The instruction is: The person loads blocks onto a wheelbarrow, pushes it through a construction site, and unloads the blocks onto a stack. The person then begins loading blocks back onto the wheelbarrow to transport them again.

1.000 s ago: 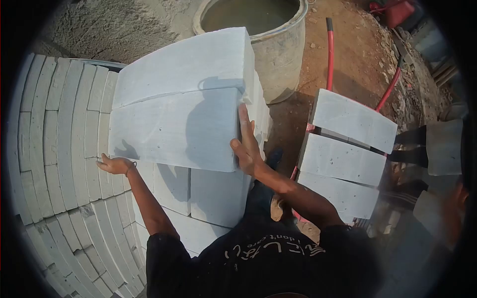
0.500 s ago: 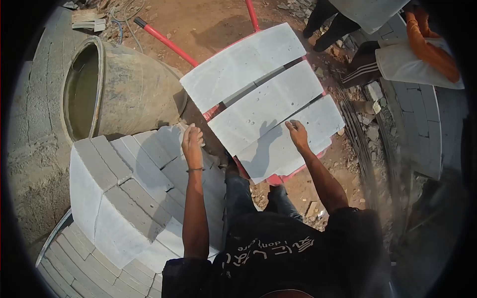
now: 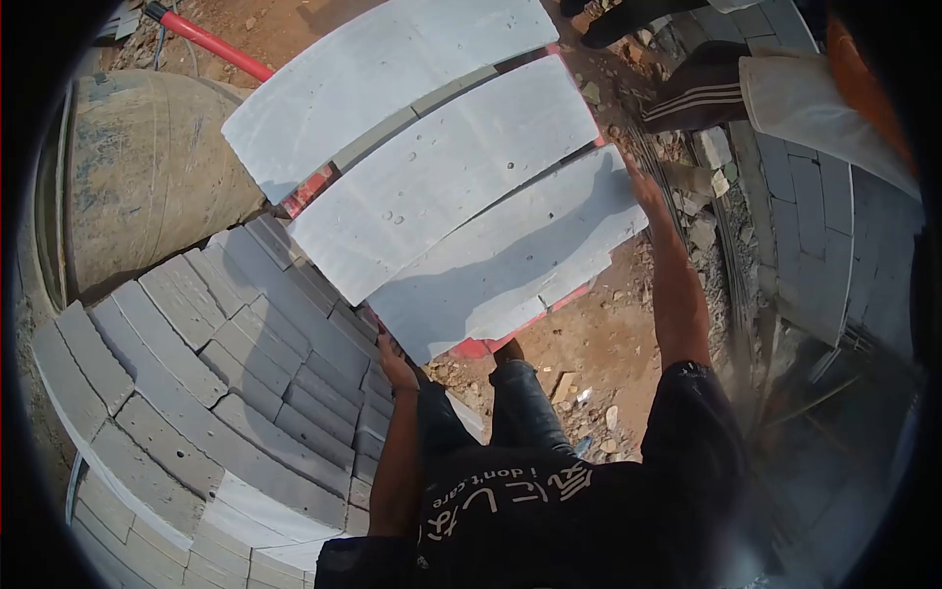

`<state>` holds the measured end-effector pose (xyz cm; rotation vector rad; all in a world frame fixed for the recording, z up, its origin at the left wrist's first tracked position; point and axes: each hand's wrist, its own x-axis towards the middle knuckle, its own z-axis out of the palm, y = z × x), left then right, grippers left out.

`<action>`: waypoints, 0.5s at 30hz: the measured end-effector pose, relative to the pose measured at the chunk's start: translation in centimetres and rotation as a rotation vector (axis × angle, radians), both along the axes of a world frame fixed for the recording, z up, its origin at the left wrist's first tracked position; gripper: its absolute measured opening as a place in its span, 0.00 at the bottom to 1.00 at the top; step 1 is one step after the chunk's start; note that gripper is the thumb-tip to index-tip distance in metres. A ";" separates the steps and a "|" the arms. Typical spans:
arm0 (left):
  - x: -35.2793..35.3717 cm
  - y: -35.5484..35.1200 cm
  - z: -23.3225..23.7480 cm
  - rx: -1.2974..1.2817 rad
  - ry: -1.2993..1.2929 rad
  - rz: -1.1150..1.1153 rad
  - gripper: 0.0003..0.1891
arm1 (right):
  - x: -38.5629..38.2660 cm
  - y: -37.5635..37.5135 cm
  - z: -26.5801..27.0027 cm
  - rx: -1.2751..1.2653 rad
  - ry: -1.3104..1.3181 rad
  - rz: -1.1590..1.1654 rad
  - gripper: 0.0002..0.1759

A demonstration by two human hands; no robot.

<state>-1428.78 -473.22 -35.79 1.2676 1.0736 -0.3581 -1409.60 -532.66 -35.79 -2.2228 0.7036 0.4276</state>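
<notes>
Three long pale grey concrete blocks lie side by side on a red wheelbarrow (image 3: 481, 348). My hands are at opposite ends of the nearest concrete block (image 3: 510, 240). My left hand (image 3: 395, 363) presses against its left end, with the fingertips partly hidden by the edge. At the far right end, my right hand (image 3: 644, 185) grips the block's short side. Beyond it rest the middle block (image 3: 451, 167) and the farthest block (image 3: 392, 83), with gaps between them. My arm's shadow falls across the nearest block.
A large stack of grey blocks (image 3: 245, 363) stands at my left, beside a mud-stained barrel (image 3: 147, 187). A red handle (image 3: 216, 44) sticks out at the back. Another person's striped trouser leg (image 3: 697, 93) is at the right, near rubble (image 3: 702, 231) and thin rods.
My hands have come down from above the blocks and spread apart to the nearest block's two ends. The view has shifted, bringing the wheelbarrow and blocks closer and leftward.
</notes>
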 end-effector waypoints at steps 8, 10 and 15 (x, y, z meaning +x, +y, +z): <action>3.0 -1.3 -2.1 -0.216 -0.118 0.253 0.36 | 1.4 -0.6 -2.8 0.231 -0.007 -0.193 0.42; 3.5 -0.9 -3.5 -0.258 -0.127 0.295 0.36 | 1.2 -0.6 -3.3 0.257 -0.027 -0.224 0.43; 1.5 0.2 -3.7 -0.279 -0.201 0.406 0.37 | -0.7 -0.1 -2.1 0.311 -0.068 -0.293 0.45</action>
